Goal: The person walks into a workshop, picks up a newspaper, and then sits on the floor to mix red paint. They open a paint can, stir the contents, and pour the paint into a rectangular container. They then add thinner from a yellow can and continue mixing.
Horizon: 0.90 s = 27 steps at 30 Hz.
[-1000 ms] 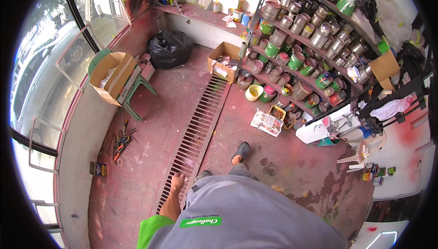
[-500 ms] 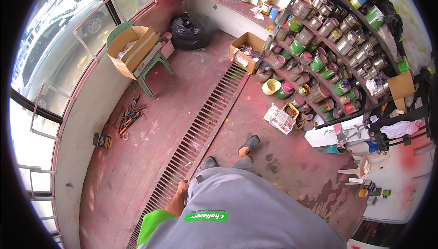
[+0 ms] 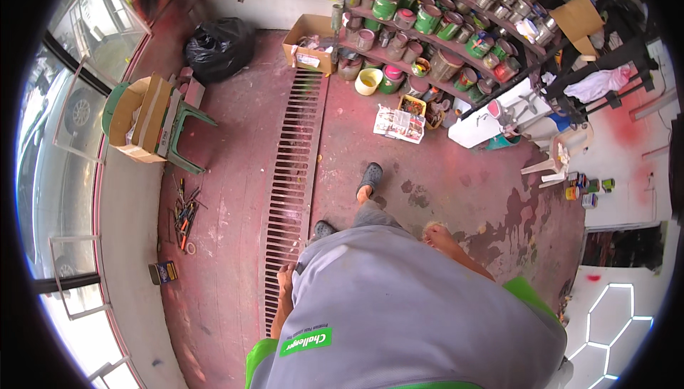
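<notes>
Person (image 3: 413, 303) standing beside floor grate (image 3: 311, 147).
Left hand (image 3: 286, 277) hangs near the grate, right hand (image 3: 439, 236) above stained floor (image 3: 463, 189); whether either is clenched, I cannot tell.

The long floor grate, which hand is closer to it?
Left. The left hand hangs low and overlaps the grate in the picture. The right hand is out to the right, beyond the grate, above the bare floor.

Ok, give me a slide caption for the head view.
Bare left hand and right hand beside a grey, green-sleeved shirt, over a reddish floor with a slotted metal grate.
</notes>
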Available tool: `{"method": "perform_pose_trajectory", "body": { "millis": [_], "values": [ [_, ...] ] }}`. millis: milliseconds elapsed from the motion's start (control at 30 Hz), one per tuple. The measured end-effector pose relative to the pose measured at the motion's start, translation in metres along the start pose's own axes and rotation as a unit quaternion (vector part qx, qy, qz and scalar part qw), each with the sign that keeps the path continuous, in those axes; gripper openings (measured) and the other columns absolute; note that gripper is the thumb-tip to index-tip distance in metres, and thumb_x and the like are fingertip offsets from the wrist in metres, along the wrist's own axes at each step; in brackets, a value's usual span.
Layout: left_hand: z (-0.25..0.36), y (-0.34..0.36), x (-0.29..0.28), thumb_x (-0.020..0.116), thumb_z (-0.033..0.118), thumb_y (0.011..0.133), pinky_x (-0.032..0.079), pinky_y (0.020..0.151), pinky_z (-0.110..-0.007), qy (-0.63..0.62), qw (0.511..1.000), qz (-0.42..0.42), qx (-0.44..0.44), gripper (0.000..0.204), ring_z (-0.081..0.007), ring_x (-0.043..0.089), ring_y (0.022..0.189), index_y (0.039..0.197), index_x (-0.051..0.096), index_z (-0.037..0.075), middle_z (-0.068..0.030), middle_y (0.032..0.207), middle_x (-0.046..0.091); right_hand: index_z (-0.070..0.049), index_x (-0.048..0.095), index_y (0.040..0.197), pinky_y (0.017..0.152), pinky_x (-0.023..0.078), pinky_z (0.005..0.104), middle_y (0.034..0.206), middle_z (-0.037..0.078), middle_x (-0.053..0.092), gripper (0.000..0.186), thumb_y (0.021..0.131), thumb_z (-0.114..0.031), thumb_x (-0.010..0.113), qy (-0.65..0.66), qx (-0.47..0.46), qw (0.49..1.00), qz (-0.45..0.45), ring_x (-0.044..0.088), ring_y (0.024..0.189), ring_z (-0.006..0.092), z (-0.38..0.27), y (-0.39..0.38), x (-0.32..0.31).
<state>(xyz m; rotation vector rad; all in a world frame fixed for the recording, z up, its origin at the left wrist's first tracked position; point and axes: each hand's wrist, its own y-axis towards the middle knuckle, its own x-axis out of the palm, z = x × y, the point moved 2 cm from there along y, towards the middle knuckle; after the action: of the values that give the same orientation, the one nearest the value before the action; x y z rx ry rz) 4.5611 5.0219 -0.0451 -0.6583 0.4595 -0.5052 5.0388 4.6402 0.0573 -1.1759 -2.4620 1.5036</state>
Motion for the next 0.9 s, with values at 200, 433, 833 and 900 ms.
{"method": "perform_pose_trajectory", "body": {
  "millis": [200, 433, 833, 900],
  "values": [
    [0.01, 0.033, -0.015, 0.075, 0.036, 0.096, 0.055, 0.086, -0.036, 0.08, 0.996, -0.043, 0.008, 0.052, -0.0231, 0.07, 0.094, 0.121, 0.071, -0.01, -0.0187, 0.105, 0.077, -0.003, 0.071, 0.103, 0.058, 0.052, 0.0325, 0.085, 0.006, 0.071, 0.025, 0.094, -0.026, 0.065, 0.017, 0.004, 0.999, 0.038, 0.07, 0.071, 0.0171, -0.009, -0.039, 0.021],
    [0.038, 0.049, -0.014, 0.073, 0.039, 0.097, 0.055, 0.087, -0.037, 0.161, 0.983, -0.084, -0.002, 0.053, -0.0234, 0.07, 0.096, 0.121, 0.072, -0.008, -0.0189, 0.105, 0.077, -0.003, 0.071, 0.094, 0.062, 0.057, 0.0347, 0.076, 0.008, 0.07, 0.026, 0.095, -0.029, 0.065, 0.015, 0.045, 0.999, 0.012, 0.071, 0.067, 0.0197, 0.052, -0.05, 0.039],
    [0.111, 0.094, 0.013, 0.071, 0.043, 0.097, 0.055, 0.088, -0.039, 0.234, 0.965, -0.121, 0.018, 0.055, -0.0238, 0.07, 0.098, 0.121, 0.073, -0.006, -0.0192, 0.106, 0.078, -0.005, 0.071, 0.103, 0.054, 0.052, 0.0328, 0.084, 0.006, 0.07, 0.029, 0.098, -0.033, 0.069, 0.19, 0.059, 0.98, 0.016, 0.066, 0.066, 0.0163, 0.092, -0.024, 0.042],
    [0.124, 0.105, 0.032, 0.07, 0.044, 0.097, 0.055, 0.089, -0.04, 0.243, 0.961, -0.134, 0.018, 0.055, -0.0239, 0.07, 0.098, 0.121, 0.073, -0.006, -0.0193, 0.106, 0.078, -0.005, 0.072, 0.102, 0.054, 0.053, 0.0329, 0.085, 0.007, 0.071, 0.029, 0.098, -0.033, 0.068, 0.217, 0.056, 0.974, 0.006, 0.067, 0.067, 0.0163, 0.105, -0.011, 0.039]
  ]
}}
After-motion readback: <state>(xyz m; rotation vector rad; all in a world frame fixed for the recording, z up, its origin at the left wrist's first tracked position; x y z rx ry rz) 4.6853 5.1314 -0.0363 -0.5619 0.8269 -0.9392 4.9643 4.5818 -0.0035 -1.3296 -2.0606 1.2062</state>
